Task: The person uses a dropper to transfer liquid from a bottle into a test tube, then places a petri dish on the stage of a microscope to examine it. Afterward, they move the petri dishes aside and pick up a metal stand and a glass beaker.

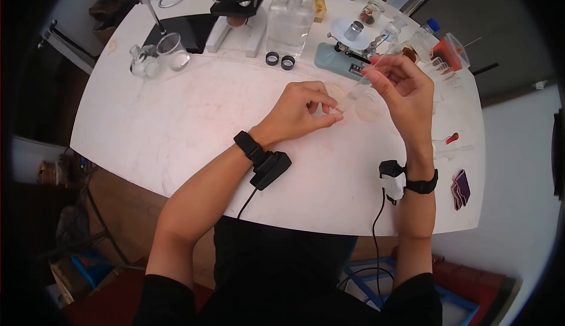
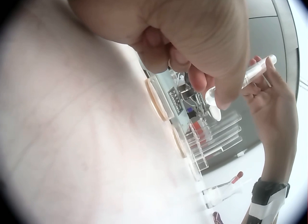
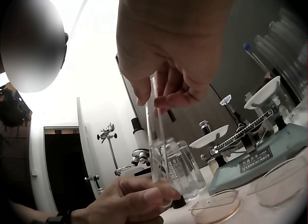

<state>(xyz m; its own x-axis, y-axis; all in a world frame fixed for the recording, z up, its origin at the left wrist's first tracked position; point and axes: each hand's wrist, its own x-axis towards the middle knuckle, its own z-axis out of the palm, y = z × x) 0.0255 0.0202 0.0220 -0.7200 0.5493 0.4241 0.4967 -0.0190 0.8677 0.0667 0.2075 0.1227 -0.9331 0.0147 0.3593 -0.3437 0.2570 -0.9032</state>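
A clear glass test tube [image 3: 156, 132] stands tilted between my two hands. My right hand [image 1: 409, 85] pinches its upper part between thumb and fingers. Lower down, my left hand [image 1: 303, 111] has thumb and fingertips around the tube's bottom end, which shows past the left fingers in the left wrist view. In the head view a small brownish bit shows at the left fingertips; I cannot tell what it is. Just beyond the hands lie two shallow petri dishes, one dish [image 3: 216, 209] with a pale orange layer and another dish [image 3: 279, 185] beside it.
A teal balance scale [image 1: 338, 61] stands behind the dishes, clear bottles [image 1: 291, 23] and a microscope [image 1: 238, 5] to its left. Beakers [image 1: 173, 52] sit at the far left. Glassware and a red-tipped dropper [image 1: 452, 138] line the right side, near a folded cloth [image 1: 461, 189].
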